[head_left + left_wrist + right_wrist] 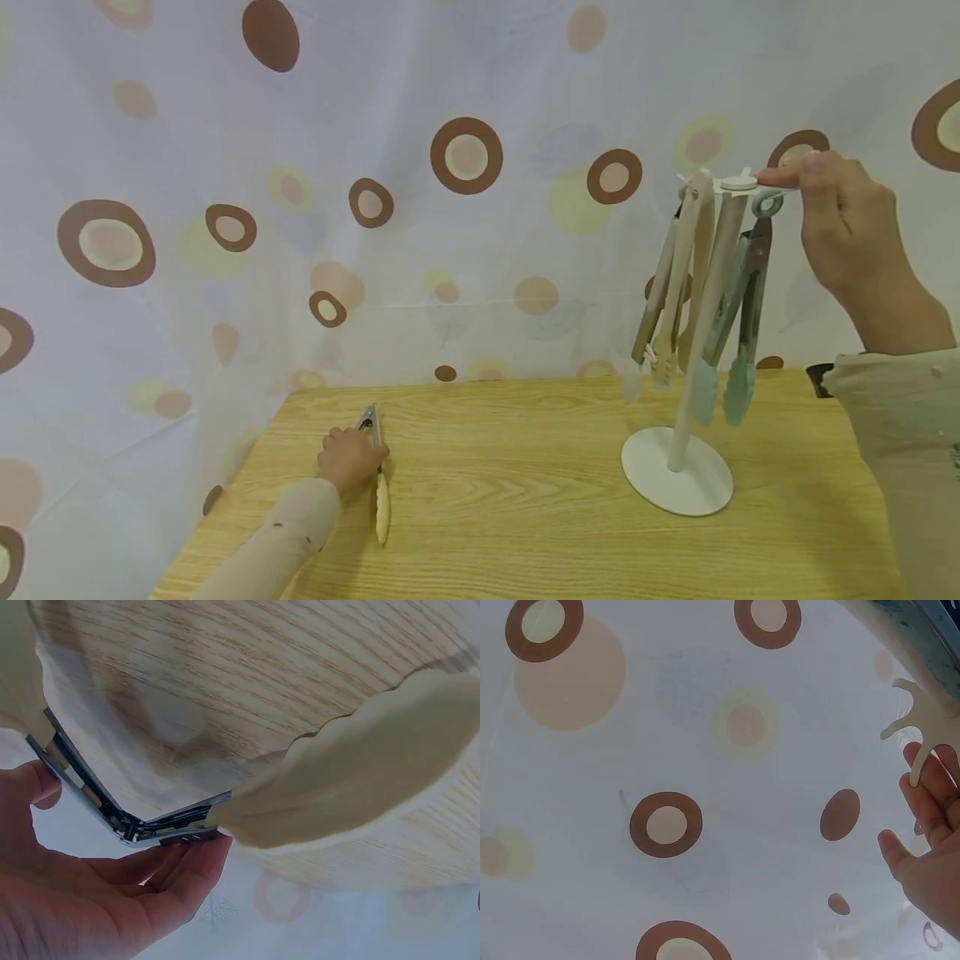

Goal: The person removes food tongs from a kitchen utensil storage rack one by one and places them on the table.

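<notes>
White stand (686,425), round-based, hung with several utensils, among them blue-tipped tongs (752,308), on a wooden table (510,517). Cream-tipped tongs (382,504), arms spread, well left of the stand, pinched between thumb and fingers of the left hand (349,458). Right hand (858,221) at the stand's top, fingers extended, touching a hook (930,724), thumb apart.

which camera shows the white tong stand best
The head view: the white tong stand shows from round base to hooked top, tongs hanging from it. The right wrist view catches only its upper part, cut off, beside the right hand; the left wrist view shows none of it.
</notes>
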Demonstrator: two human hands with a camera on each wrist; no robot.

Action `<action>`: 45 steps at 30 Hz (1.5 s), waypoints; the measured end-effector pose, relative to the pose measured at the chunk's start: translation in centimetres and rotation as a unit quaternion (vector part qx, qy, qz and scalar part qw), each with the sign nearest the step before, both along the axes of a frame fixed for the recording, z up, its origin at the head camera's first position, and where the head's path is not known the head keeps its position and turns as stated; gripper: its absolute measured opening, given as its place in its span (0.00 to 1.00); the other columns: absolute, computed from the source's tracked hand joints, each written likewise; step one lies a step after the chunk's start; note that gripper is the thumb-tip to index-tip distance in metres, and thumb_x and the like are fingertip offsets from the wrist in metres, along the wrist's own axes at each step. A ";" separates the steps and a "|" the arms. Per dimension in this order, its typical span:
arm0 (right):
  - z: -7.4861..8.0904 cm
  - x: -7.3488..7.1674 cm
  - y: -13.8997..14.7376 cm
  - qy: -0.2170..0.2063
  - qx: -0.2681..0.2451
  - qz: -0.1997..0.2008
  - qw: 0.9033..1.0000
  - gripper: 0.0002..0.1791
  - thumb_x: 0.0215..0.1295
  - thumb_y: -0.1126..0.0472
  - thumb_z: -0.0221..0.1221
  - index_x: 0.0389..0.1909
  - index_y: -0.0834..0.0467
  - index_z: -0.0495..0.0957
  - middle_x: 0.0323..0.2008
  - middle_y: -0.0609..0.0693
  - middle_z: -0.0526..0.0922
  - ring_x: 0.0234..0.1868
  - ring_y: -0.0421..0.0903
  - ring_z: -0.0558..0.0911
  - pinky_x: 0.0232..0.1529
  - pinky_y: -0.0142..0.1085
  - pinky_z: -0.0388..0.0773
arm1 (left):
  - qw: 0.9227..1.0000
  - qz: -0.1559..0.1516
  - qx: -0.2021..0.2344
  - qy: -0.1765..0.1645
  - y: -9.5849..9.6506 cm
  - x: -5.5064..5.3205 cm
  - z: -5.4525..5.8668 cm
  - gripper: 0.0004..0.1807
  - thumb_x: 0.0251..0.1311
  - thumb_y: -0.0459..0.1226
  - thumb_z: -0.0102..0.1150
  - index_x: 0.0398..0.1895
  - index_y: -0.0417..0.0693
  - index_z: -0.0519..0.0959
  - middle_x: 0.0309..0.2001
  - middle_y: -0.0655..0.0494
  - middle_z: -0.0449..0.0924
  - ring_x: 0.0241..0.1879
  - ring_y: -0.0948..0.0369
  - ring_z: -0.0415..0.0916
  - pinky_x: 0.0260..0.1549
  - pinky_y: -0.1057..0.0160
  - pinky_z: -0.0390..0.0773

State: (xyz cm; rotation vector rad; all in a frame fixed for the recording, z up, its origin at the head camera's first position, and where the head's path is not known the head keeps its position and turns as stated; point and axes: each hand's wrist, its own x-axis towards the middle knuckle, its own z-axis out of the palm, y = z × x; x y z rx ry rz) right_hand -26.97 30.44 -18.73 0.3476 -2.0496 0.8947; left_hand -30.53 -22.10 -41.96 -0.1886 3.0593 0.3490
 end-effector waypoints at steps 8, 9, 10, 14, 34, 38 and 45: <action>0.0 -0.1 0.0 0.011 0.005 -0.002 1.000 0.28 0.79 0.54 0.32 0.54 0.68 0.77 0.61 0.60 0.72 0.67 0.59 0.63 0.71 0.48 0.46 | 1.000 -0.001 -0.010 -0.015 0.5 0.4 0.1 0.31 0.64 0.48 0.55 0.39 0.19 0.72 0.36 0.32 0.67 0.37 0.43 0.68 0.37 0.45 0.74; 0.0 -0.1 -0.1 0.013 0.007 -0.002 1.000 0.28 0.79 0.55 0.32 0.54 0.67 0.77 0.61 0.59 0.72 0.67 0.59 0.63 0.71 0.49 0.46 | 1.000 -0.002 -0.010 -0.015 0.6 0.5 0.1 0.31 0.64 0.48 0.55 0.38 0.19 0.73 0.35 0.32 0.67 0.36 0.43 0.67 0.36 0.45 0.74; 0.0 -0.1 0.0 0.013 0.008 -0.002 1.000 0.28 0.79 0.54 0.32 0.55 0.67 0.77 0.61 0.58 0.72 0.67 0.59 0.63 0.71 0.49 0.46 | 1.000 -0.002 -0.011 -0.014 0.6 0.4 0.0 0.31 0.64 0.48 0.55 0.38 0.20 0.73 0.35 0.32 0.67 0.36 0.43 0.68 0.36 0.45 0.74; 0.0 -0.1 -0.1 0.013 0.011 -0.004 1.000 0.28 0.79 0.54 0.32 0.54 0.68 0.77 0.61 0.56 0.73 0.67 0.60 0.63 0.71 0.50 0.47 | 1.000 0.000 -0.010 -0.013 0.5 0.3 -0.2 0.32 0.64 0.49 0.55 0.39 0.19 0.72 0.35 0.32 0.67 0.36 0.43 0.67 0.35 0.45 0.74; 0.0 -0.1 0.1 0.005 0.019 -0.007 1.000 0.29 0.79 0.54 0.31 0.55 0.69 0.76 0.60 0.67 0.69 0.67 0.62 0.61 0.70 0.54 0.46 | 0.999 0.026 -0.018 -0.041 1.2 0.2 -0.4 0.35 0.65 0.49 0.54 0.44 0.15 0.70 0.39 0.30 0.67 0.39 0.41 0.68 0.39 0.43 0.74; -0.1 -0.1 0.1 0.006 0.019 -0.008 1.000 0.29 0.79 0.54 0.31 0.54 0.68 0.76 0.60 0.67 0.70 0.67 0.63 0.62 0.70 0.54 0.46 | 0.998 0.029 -0.022 -0.050 1.4 0.2 -0.1 0.34 0.65 0.49 0.53 0.45 0.15 0.70 0.41 0.29 0.66 0.42 0.39 0.68 0.42 0.41 0.73; 0.0 -0.2 0.1 0.002 0.014 -0.009 1.000 0.29 0.79 0.54 0.31 0.54 0.68 0.76 0.60 0.66 0.70 0.67 0.63 0.62 0.70 0.54 0.46 | 0.998 0.028 -0.023 -0.060 1.6 0.1 0.0 0.33 0.65 0.48 0.53 0.46 0.18 0.72 0.44 0.28 0.67 0.46 0.37 0.68 0.44 0.39 0.73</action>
